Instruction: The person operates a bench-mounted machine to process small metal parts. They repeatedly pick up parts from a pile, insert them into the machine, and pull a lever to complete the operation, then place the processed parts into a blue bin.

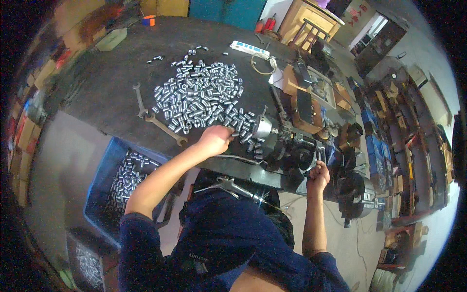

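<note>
A heap of small shiny metal sleeves [199, 95] covers the middle of the dark workbench. My left hand [216, 141] is closed at the heap's near right edge, its fingertips pinching one metal sleeve [235, 136]. To the right stands a small bench machine [292, 143] with a silvery conical chuck [262, 127] facing the heap. My right hand [318, 175] is closed around a lever [319, 155] at the machine's right end; the fingers hide most of its grip. Several sleeves lie between my left hand and the chuck.
Two open-end wrenches [163, 129] lie left of the heap. Below the bench's edge, a blue bin [104, 187] holds more metal parts. An air blow gun [226, 185] rests near my lap. A white power strip [249, 48] lies at the back; a dark round motor-like unit [354, 194] stands right.
</note>
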Tool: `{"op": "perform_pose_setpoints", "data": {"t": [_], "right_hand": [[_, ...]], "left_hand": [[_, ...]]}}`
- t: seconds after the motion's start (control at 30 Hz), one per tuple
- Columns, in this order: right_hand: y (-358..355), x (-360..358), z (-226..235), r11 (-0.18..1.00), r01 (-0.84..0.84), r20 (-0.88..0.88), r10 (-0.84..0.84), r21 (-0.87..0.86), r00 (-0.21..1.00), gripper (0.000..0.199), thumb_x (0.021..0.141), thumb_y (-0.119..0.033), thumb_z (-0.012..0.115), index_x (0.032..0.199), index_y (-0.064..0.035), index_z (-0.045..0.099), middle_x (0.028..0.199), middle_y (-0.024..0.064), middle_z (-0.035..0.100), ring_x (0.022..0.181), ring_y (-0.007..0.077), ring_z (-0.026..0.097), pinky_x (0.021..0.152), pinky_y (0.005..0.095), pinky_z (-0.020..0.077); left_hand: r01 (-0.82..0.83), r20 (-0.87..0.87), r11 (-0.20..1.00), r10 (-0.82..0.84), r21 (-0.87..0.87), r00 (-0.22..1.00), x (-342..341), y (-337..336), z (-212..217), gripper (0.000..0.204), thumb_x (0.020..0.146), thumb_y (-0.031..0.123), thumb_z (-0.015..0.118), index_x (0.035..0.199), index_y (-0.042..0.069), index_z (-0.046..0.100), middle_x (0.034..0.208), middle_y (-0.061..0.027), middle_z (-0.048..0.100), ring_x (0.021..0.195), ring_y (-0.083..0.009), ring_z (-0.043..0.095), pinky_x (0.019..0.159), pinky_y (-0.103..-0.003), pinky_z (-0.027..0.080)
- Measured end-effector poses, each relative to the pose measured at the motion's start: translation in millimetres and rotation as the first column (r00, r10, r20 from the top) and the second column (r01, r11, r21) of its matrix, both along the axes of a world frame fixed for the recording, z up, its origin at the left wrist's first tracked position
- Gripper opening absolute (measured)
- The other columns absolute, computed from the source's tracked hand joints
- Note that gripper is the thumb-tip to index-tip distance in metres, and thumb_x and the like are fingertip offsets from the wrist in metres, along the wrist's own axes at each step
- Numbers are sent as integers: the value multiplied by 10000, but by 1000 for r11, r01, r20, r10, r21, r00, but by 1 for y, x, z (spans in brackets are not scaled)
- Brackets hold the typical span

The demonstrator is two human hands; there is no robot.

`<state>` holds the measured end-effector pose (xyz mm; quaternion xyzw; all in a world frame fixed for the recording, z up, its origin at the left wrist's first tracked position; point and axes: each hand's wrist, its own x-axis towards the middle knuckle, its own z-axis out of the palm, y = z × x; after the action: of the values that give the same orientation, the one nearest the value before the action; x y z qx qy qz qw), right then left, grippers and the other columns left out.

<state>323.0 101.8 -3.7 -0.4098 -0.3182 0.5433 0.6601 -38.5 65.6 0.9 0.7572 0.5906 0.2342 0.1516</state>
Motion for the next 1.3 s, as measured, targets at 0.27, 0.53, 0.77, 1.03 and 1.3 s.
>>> {"op": "perform_pose_setpoints", "data": {"t": [0.27,0.53,0.77,1.03,1.3], "right_hand": [[2,4,-2,999,19,6,-19,-28,1000,152,806,-152,465,789,-9,515,512,-48,292,420,53,255,384,204,204],[-1,3,5,996,56,56,-52,-75,997,142,816,-110,384,827,-14,488,534,-48,301,444,60,267,412,205,217],[-20,15,46,997,-70,70,68,37,995,212,824,-200,386,842,-10,480,517,-44,266,428,60,225,391,212,189],[-14,7,64,988,-135,62,130,76,990,223,831,-226,437,842,-9,487,539,-58,292,431,51,247,379,195,216],[30,12,84,968,-184,13,185,170,983,279,824,-272,444,850,0,494,529,-55,273,422,50,227,369,201,189]], "left_hand": [[241,899,970,-77,-33,430,4,-6,72,232,774,-16,524,991,-101,516,804,-131,601,660,-174,599,632,-268,482],[230,946,973,-73,-2,316,14,-2,61,178,767,-33,532,919,-126,531,764,-138,602,635,-169,608,594,-252,479],[281,898,959,-90,-38,430,9,5,74,154,790,32,540,845,-108,574,703,-146,603,578,-186,599,534,-273,492],[229,924,973,-78,-10,373,13,4,67,154,802,26,520,879,-100,560,715,-147,601,586,-187,598,549,-279,493],[303,913,951,-69,-62,402,10,11,73,174,814,23,502,921,-111,532,720,-156,599,591,-199,604,549,-277,497]]}}
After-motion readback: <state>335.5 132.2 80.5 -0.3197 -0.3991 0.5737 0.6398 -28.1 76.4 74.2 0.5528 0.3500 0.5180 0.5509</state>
